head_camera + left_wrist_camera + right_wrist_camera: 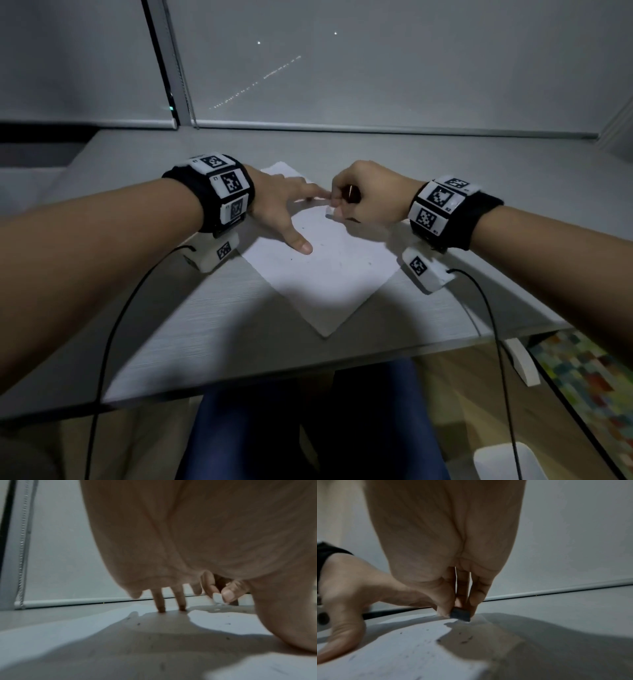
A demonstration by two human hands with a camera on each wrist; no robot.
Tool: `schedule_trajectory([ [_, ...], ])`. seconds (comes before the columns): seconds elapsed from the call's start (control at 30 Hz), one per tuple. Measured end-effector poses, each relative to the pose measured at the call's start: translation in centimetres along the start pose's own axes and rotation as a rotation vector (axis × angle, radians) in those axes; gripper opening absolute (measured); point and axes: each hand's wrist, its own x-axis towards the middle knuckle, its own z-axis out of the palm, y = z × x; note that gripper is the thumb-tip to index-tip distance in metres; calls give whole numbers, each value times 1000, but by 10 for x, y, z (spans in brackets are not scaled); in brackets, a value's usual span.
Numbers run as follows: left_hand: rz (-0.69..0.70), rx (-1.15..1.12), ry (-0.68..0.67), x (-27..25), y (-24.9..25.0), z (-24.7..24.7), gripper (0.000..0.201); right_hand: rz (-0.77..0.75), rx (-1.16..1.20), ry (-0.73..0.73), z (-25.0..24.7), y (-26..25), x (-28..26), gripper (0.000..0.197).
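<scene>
A white sheet of paper (322, 274) lies turned like a diamond on the grey desk (191, 325). My left hand (277, 205) presses flat on its upper part, fingers (161, 601) spread and straight, thumb pointing toward me. Just to its right, my right hand (342, 205) is curled and pinches a small eraser (460, 616) with a dark body and a white tip (217, 598). The tip touches the paper next to my left index fingertip. Small dark crumbs (465, 639) are scattered over the sheet (393, 649).
A lowered window blind (376, 68) with a bead chain (21, 547) closes off the far edge of the desk. Black cables (113, 325) hang from both wrist units over the front edge. Below are my blue-clad legs, a coloured mat (589, 383) and a white bin (503, 460).
</scene>
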Motion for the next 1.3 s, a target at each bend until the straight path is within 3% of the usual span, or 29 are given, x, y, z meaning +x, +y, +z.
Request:
schedule_trajectory([
  [0.1, 76, -134, 54, -6, -9, 0, 122, 23, -21, -21, 6, 1, 4, 11],
  [0.23, -7, -92, 120, -16, -27, -6, 112, 73, -84, -46, 8, 9, -9, 13],
  [0.37, -123, 15, 56, -20, -29, -1, 125, 74, -116, -70, -1, 7, -21, 18],
  [0.53, -124, -22, 11, -14, -18, 2, 140, 44, -42, 65, -14, 0, -2, 8],
  [0.87, -185, 49, -57, -10, -10, -1, 153, -107, -28, -61, 21, -35, -1, 13],
  [0.97, -196, 51, -52, -9, -5, -3, 155, -131, -32, -91, 16, -41, -2, 16],
  [1.13, -216, 44, -33, -11, -1, -2, 145, -25, -38, -1, 16, -34, 16, 15],
  [1.3, -209, 44, -23, -11, 0, -3, 143, -175, -26, -126, 18, -48, -5, 12],
])
